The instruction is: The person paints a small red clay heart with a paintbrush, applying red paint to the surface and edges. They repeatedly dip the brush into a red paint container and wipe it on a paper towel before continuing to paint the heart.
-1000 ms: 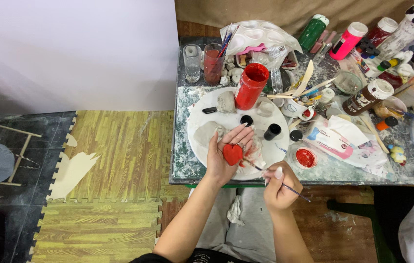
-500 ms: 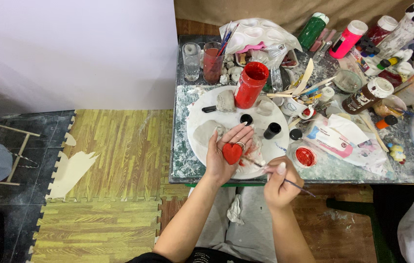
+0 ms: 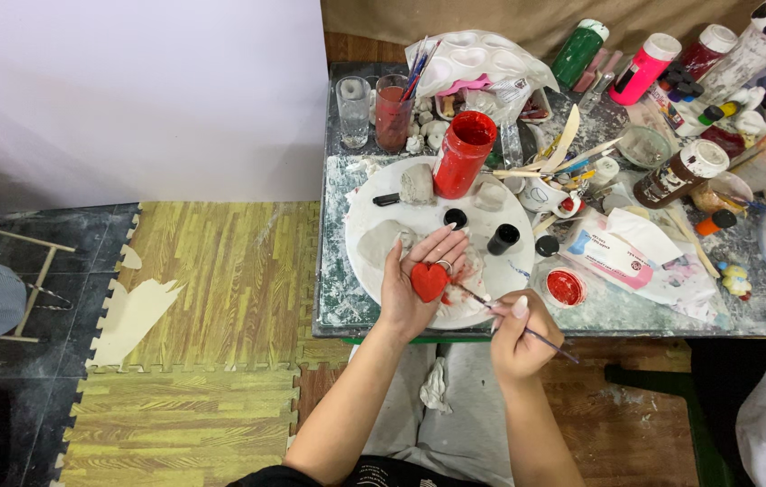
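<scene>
Cluttered table [image 3: 347,298]: left hand [image 3: 414,280] cups red heart [image 3: 429,281]; right hand [image 3: 518,334] pinches brush [image 3: 513,321] near red bottle [image 3: 462,155].

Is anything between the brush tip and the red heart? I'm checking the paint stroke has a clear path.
Nothing visible: the thin paintbrush in the right hand points straight at the red heart-shaped piece lying in the left hand.

We sit in a craft studio: a paint-spattered table [image 3: 356,307] crowded with paint bottles [image 3: 644,68], brushes [image 3: 419,68] and a white palette [image 3: 468,54].
</scene>
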Tool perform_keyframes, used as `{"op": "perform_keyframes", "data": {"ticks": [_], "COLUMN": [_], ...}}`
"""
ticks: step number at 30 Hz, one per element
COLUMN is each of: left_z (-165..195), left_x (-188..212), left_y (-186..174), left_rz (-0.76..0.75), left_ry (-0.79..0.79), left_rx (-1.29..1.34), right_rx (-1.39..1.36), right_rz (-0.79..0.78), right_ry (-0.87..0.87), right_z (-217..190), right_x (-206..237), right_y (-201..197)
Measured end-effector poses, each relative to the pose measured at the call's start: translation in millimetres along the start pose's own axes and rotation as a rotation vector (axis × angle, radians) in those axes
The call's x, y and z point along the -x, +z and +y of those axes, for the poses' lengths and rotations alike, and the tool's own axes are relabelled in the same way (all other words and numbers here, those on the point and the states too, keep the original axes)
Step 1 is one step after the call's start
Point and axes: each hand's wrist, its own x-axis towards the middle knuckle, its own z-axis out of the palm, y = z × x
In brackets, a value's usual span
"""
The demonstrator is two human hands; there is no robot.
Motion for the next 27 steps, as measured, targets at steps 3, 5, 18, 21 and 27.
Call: {"op": "perform_keyframes", "data": {"ticks": [3, 5, 18, 21, 27], "left_z": [0, 0, 2, 2, 1], "left_x": [-1, -1, -1, -1, -1], "left_y": [-1, -2, 3, 2, 0], "left_rz": [-0.003, -0.011, 0.011, 0.017, -0.008], "left_ry": [-0.004, 0.005, -0.005, -0.012, 0.004], "left_rx": [0.008, -0.006, -0.005, -0.005, -0.008], "right_rx": [-0.023, -0.094, -0.047, 0.009, -0.130], "right_rz": [0.021, 0.099, 0.024, -0.046, -0.004], "right_ry": [0.011, 0.018, 0.022, -0.114, -0.085], "right_z": [-3, -4, -9, -6, 2], "right_x": [0, -1, -10, -13, -4], "right_y": [0, 0, 6, 9, 9]}}
